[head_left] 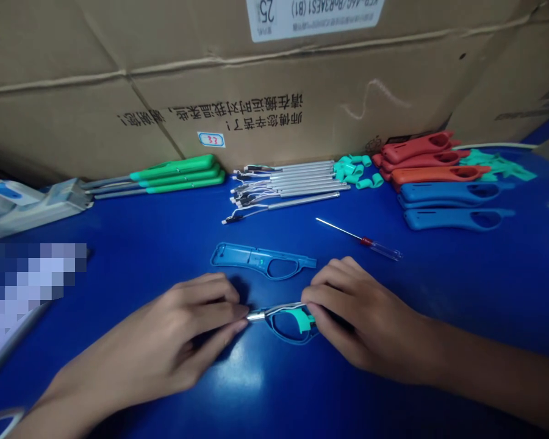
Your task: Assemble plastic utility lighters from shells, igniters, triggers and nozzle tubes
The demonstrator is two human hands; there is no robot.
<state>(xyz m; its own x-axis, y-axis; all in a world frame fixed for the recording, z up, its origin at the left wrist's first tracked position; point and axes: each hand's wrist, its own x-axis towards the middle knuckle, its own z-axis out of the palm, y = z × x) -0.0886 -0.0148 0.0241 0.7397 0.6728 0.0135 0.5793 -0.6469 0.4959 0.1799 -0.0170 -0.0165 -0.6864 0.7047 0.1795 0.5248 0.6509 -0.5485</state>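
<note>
My left hand (196, 329) pinches a silver metal tube (257, 316) near its end. White wires (281, 308) run from the tube to the fingertips of my right hand (352, 311), which are closed on them. Beneath the wires is a blue handle shell (286, 336) with an oval loop, and a green trigger piece (302, 319) sits at that loop. Both ends of this shell are hidden by my hands. Just beyond them, a second blue shell (242, 258) lies with its hollow inside facing up.
Behind lie green lighters (183, 174), metal tubes with wires (302, 183), green rings (354, 169), red and blue handles (448, 192), and green triggers (498, 166). A screwdriver (366, 241) rests at centre right. A power strip (41, 207) is at left, before a cardboard box (256, 79).
</note>
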